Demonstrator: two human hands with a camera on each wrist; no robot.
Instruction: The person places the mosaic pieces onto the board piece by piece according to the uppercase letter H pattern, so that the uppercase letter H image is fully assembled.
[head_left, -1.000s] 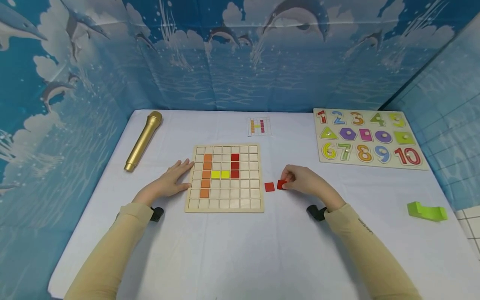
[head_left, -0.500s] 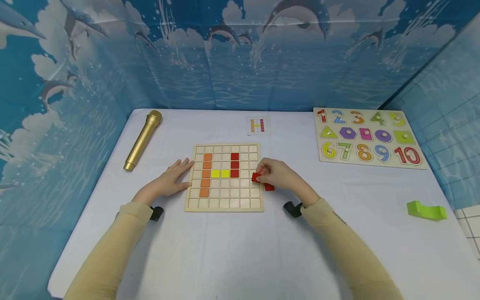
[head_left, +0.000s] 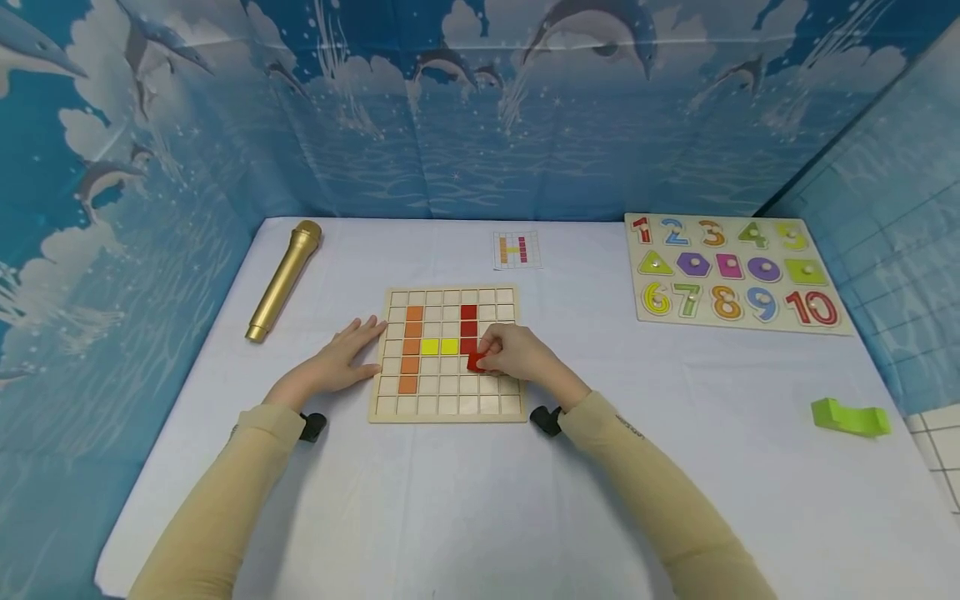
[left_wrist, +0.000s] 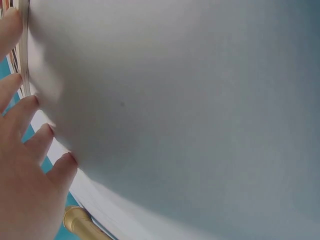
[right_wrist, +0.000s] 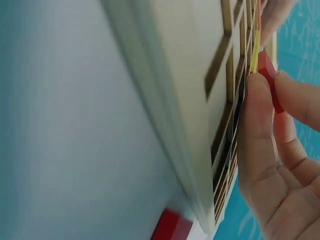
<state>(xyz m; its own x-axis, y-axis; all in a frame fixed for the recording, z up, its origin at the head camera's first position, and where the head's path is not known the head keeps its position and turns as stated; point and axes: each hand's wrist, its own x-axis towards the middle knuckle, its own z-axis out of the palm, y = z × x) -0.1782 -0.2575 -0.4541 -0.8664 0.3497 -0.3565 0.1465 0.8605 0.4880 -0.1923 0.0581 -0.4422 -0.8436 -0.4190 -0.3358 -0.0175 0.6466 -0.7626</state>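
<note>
A wooden grid board (head_left: 448, 407) lies mid-table with an orange column of tiles (head_left: 410, 365), two yellow tiles (head_left: 440, 347) and three red tiles (head_left: 468, 329) set in it. My right hand (head_left: 516, 354) pinches a red square tile (head_left: 476, 362) between thumb and fingers, just below the red column. That tile (right_wrist: 270, 80) stands tilted in the right wrist view. One more red tile (right_wrist: 172, 227) lies on the table beside the board; the right arm hides it from the head view. Spread flat, my left hand (head_left: 333, 364) touches the board's left edge.
A small pattern card (head_left: 517, 250) lies behind the board. Toward the left is a gold microphone (head_left: 283, 282). A number-and-shape puzzle board (head_left: 738, 273) occupies the back right, with a green curved block (head_left: 850, 417) in front of it.
My right hand has carried the red tile left from the table, over the board's right edge, to beneath the red column. My left hand has stayed in place.
</note>
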